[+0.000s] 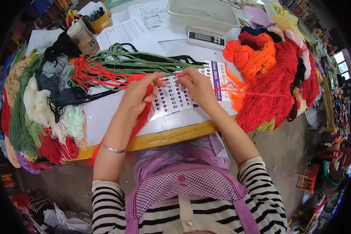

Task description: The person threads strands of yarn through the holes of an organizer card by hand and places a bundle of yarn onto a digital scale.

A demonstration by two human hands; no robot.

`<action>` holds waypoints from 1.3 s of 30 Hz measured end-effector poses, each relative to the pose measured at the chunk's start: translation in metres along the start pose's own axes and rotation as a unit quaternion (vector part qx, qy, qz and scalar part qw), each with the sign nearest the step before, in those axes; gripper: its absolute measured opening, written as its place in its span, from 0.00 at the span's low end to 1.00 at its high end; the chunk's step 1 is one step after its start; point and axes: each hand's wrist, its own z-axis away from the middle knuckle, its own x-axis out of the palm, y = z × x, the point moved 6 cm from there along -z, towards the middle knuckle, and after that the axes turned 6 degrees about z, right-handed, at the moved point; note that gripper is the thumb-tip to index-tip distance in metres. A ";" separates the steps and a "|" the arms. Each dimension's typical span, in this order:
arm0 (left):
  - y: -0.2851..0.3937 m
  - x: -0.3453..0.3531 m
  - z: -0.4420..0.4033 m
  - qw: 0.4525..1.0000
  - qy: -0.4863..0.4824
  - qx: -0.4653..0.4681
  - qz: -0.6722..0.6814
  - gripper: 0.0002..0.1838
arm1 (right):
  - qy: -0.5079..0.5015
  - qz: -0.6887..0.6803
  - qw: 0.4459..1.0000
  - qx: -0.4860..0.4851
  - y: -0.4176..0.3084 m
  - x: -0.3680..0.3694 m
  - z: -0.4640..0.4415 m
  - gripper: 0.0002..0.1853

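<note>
Red yarn (141,113) runs through my left hand (143,90) and hangs down past the table edge beside my forearm; the fingers are curled round it. Close by on the right, my right hand (194,84) pinches a bit of red thread between thumb and fingertips. Under both hands lies a white card (168,102) with rows of holes and a purple strip (216,80). Green strands (144,62) and black strands stretch across to the card's top. Loose red strands (93,74) lie left of my left hand.
Yarn heaps lie at the left (37,101) and right (267,82) of the table. Behind are a digital scale (206,38) with a clear tray (202,15), papers (123,34), a lidded jar (83,38) and a yellow pen holder (100,22). The yellow table edge (171,134) is near my body.
</note>
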 end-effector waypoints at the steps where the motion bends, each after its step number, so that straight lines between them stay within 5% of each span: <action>1: -0.008 0.003 -0.007 1.000 0.015 -0.017 -0.007 0.15 | 0.005 0.014 1.000 0.010 0.009 0.007 -0.005 0.05; 6: -0.029 0.003 -0.022 0.998 0.028 -0.042 0.034 0.09 | 0.085 0.164 0.981 -0.057 0.015 0.015 -0.012 0.06; 9: -0.033 -0.003 -0.026 0.999 0.029 -0.015 0.011 0.14 | 0.093 0.211 0.967 -0.111 0.005 0.018 -0.006 0.08; 14: -0.023 0.007 -0.027 0.994 0.020 0.043 -0.099 0.11 | 0.027 0.104 0.994 -0.001 0.007 0.009 -0.008 0.16; 17: -0.017 0.015 -0.038 0.980 -0.019 0.084 -0.179 0.08 | 0.015 0.075 0.997 0.004 0.005 0.006 -0.011 0.15; 19: -0.024 0.012 -0.044 0.977 -0.003 0.004 -0.212 0.06 | 0.009 0.086 0.996 0.002 0.004 0.007 -0.012 0.16; 24: -0.020 -0.002 -0.047 0.977 -0.011 0.058 -0.205 0.06 | 0.038 0.087 0.995 -0.018 0.014 0.011 -0.013 0.16; 27: 0.001 -0.010 -0.036 0.993 0.003 0.055 -0.107 0.07 | 0.011 0.114 0.993 0.014 0.015 0.015 -0.012 0.16; 29: 0.007 0.003 -0.027 0.994 -0.070 -0.017 0.082 0.08 | 0.011 0.102 0.994 0.020 0.015 0.018 -0.011 0.16; 31: 0.004 0.014 -0.032 0.989 -0.143 -0.034 0.027 0.08 | 0.040 0.154 0.987 0.013 0.013 0.018 -0.010 0.17; 33: -0.012 0.019 -0.038 0.965 -0.057 -0.046 -0.254 0.06 | 0.060 0.159 0.985 0.006 0.013 0.018 -0.010 0.18; 35: -0.020 0.025 -0.047 0.946 -0.120 -0.029 -0.300 0.07 | 0.080 0.161 0.984 0.001 0.014 0.016 -0.009 0.19; 39: 0.019 0.002 -0.040 0.913 -0.043 0.078 -0.399 0.11 | 0.045 0.158 0.986 -0.001 0.014 0.017 -0.011 0.19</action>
